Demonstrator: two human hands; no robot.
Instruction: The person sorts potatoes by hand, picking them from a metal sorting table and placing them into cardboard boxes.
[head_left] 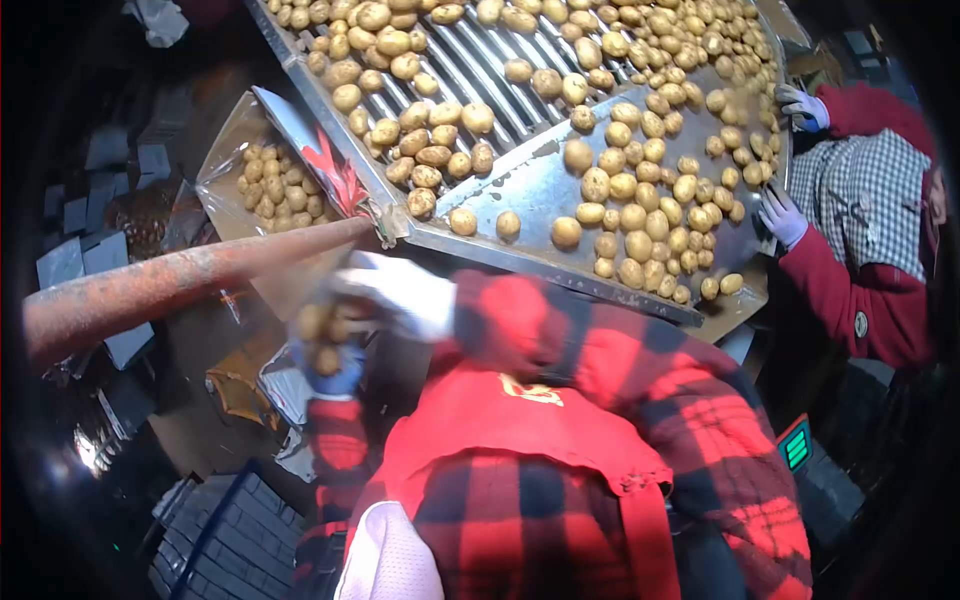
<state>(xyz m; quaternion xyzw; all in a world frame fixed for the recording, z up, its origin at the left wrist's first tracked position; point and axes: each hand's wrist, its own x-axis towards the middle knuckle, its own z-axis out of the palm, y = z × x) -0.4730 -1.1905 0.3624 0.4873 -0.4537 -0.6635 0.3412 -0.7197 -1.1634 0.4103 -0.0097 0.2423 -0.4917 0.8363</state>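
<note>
Both my gloved hands are close together just below the corner of the metal sorting table [440, 240]. My left hand [343, 375], in a blue glove, is closed around several potatoes [325, 357]. From the right, my right hand [405, 296] in a pale glove reaches across my body to the same potatoes. Its fingers are curled against them but smeared by motion, and partly hidden. Many loose potatoes [640, 215] lie on the table's smooth plate, and more rest on its metal rollers [490, 75].
A plastic-lined box [215, 165] of potatoes stands left of the table. A rusty pipe [190, 285] runs in front of it. At right, a co-worker in checked clothing [850, 190] has gloved hands at the table edge. A stack of grey crates [235, 530] is at lower left.
</note>
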